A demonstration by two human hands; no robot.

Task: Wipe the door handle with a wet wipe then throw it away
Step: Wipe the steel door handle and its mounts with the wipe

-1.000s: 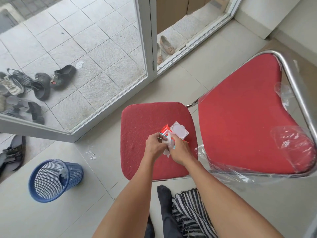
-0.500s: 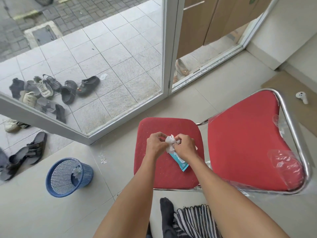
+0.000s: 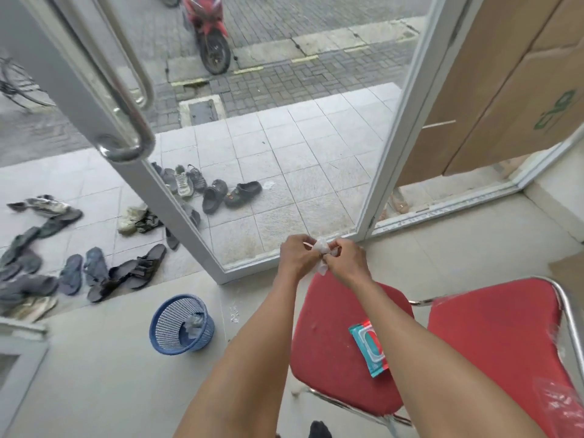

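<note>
Facing the glass door [image 3: 185, 216], you have its steel door handle [image 3: 124, 102] high on your left, well apart from your hands, with nothing touching it. Below you, the red chair [image 3: 335, 368] carries the wipe pack [image 3: 368, 350], which lies flat on the seat, apart from both hands. The blue basket [image 3: 181, 325] stands on the floor left of the chair, near the door's lower corner, with something pale and crumpled inside. Your left hand [image 3: 295, 256] and right hand [image 3: 347, 257] meet in the air above the seat's far edge. Each has its fingers curled, pinching the wet wipe [image 3: 322, 251], which sits bunched between them with a tail hanging below.

By my reading, you are at the preparing step: the wipe is out of the pack and being opened or folded, and the wiping is not yet begun. The next move calls for settling the wipe into one hand with a broad face showing. You would then reach up and left to wrap it round the tube and run it along the length, bend included. The basket is close for the throw afterwards.
</note>
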